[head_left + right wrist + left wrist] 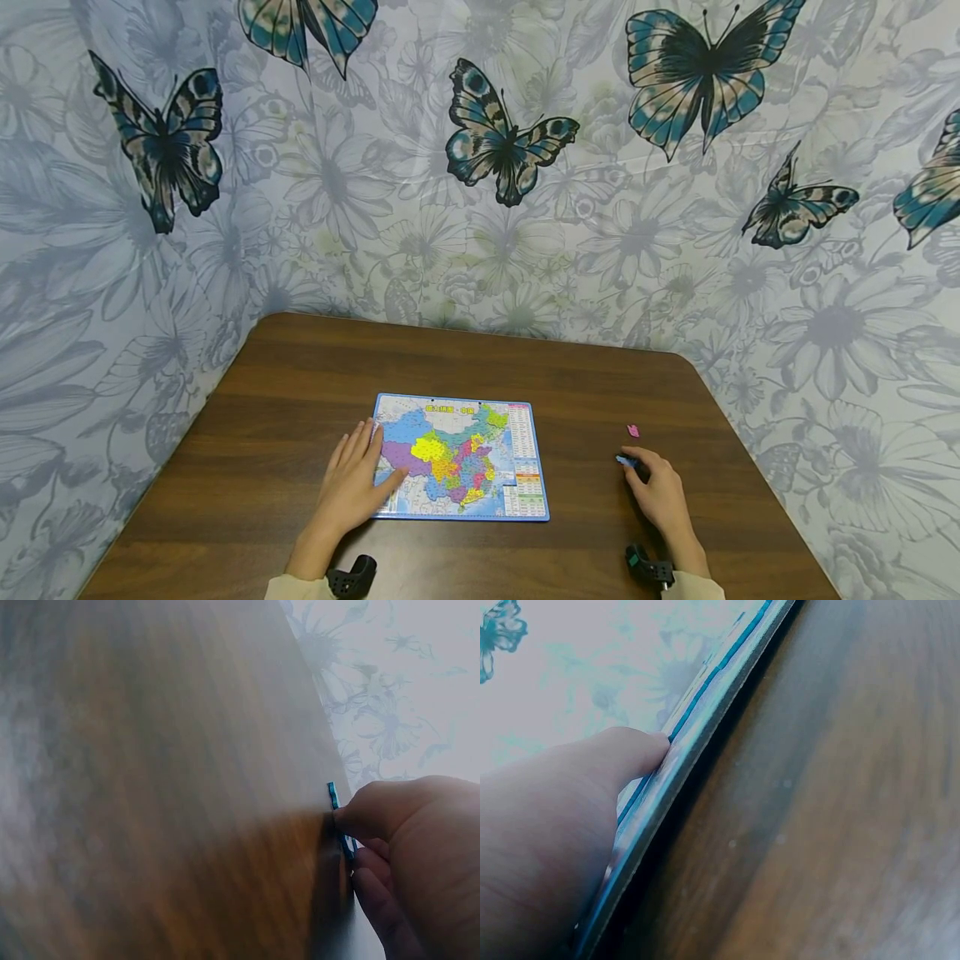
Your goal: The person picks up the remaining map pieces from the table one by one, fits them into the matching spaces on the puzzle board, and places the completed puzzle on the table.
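A map puzzle board with a blue border lies flat on the table. My left hand rests on its left side, fingers extended and thumb over the lower part of the map. In the left wrist view the thumb presses on the board near its edge. To the right of the board, my right hand pinches a small blue puzzle piece between thumb and fingers. That thin piece appears edge-on in the right wrist view. Just beyond the hand lies a pink puzzle piece.
The brown wooden table has rounded far corners. Behind it hangs a pale floral backdrop with butterflies. Black devices are strapped on the left wrist and the right wrist.
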Motion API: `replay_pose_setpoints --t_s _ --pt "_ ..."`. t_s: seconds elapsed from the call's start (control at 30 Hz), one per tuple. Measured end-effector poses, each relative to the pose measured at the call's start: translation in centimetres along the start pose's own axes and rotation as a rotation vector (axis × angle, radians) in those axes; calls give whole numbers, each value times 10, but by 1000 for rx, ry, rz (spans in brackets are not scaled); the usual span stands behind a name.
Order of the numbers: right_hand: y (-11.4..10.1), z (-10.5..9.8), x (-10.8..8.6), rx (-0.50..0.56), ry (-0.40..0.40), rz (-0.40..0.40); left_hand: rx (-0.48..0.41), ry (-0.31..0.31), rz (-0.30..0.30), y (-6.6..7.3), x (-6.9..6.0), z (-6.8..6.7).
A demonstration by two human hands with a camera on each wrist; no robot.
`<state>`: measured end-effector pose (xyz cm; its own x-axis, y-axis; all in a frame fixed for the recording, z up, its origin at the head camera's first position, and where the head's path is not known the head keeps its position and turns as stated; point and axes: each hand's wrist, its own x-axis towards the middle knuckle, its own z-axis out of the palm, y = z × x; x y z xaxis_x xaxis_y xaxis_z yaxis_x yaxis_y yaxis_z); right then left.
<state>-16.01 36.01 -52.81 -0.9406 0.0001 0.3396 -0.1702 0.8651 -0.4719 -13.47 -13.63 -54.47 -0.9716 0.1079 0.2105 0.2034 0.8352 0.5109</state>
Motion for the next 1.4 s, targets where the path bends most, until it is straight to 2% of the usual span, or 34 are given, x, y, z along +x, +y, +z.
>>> replay_pose_setpoints --t_s 0.3,0.77,1.2,1.4 --pt "-1 0 0 2 -10 9 0 15 9 -1 0 1" --pt "-8 3 3 -17 77 -33 -4 -12 -1 -2 2 2" --pt "-23 4 13 48 65 -24 -13 0 -3 0 1 0" --pt "-32 8 19 87 93 -60 3 -13 -3 0 1 -1"
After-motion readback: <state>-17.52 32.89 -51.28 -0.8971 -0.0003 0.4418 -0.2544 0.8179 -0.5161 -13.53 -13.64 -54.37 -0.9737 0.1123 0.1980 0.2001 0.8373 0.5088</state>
